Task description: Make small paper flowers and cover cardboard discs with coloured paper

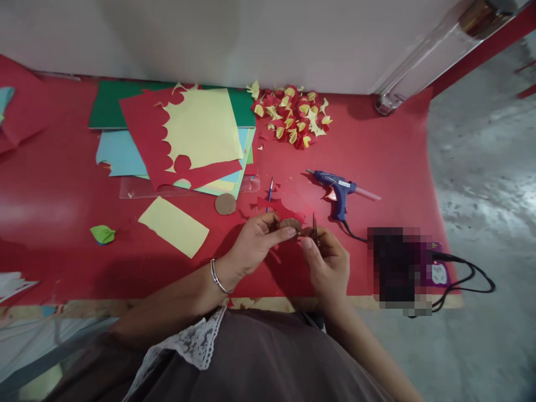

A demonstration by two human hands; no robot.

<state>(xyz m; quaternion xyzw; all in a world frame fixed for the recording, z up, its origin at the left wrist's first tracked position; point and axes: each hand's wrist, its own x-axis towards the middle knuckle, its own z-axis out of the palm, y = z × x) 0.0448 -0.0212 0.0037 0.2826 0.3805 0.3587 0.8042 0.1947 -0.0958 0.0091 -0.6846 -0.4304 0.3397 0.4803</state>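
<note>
My left hand (263,234) pinches a small round grey-brown disc (290,224) between thumb and fingers. Just beyond the disc shows a piece of red paper (288,210); whether my hand also grips it, I cannot tell. My right hand (329,259) is closed around small dark scissors (315,224), their narrow blades pointing away from me. Its thumb comes close to the disc's right edge. A second round cardboard disc (225,204) lies flat to the left of my hands, and a thin blue-handled brush (270,192) lies just beyond them.
A blue glue gun (340,190) lies right, its cord running to a pixelated area. Red and yellow paper flowers (293,114) are heaped at the back. Coloured sheets (205,128) are stacked left. Nearer are a yellow paper piece (173,226) and a green paper leaf (103,234).
</note>
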